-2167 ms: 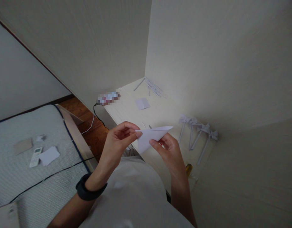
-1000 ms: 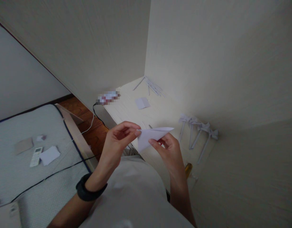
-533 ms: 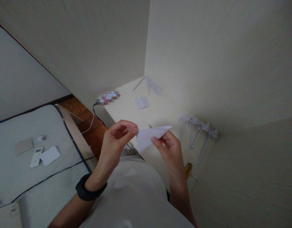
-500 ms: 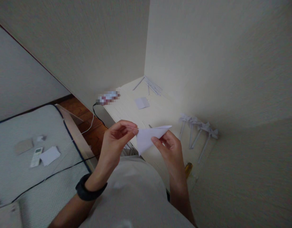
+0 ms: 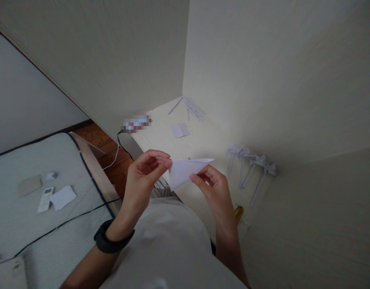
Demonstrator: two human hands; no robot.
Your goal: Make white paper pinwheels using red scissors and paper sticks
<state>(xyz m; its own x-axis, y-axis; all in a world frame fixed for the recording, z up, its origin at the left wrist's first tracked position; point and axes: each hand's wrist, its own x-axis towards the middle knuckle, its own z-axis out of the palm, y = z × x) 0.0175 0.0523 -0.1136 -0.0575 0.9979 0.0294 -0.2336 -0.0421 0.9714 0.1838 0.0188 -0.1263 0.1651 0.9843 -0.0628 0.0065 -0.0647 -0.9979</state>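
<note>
**Folded paper pinched between two hands over a pale desk**

Pale desk [image 5: 203,144] fills a corner between two cream walls, and a mattress [image 5: 28,224] lies on the floor beside it. Above the desk's near edge both hands are raised in front of the chest. Left hand [image 5: 144,176], with a dark band [image 5: 112,242] on the wrist, bends its fingers and pinches the left corner of a folded white paper triangle [image 5: 183,170]. Right hand [image 5: 216,192] grips the paper's lower edge between thumb and forefinger, wrist turned inward. The paper is in the air, touching nothing else. Paper bows on stems [image 5: 252,168] lie along the right edge of the desk, thin paper rolls [image 5: 192,109] in its far corner, and a small white sheet [image 5: 180,130] between them.
</note>
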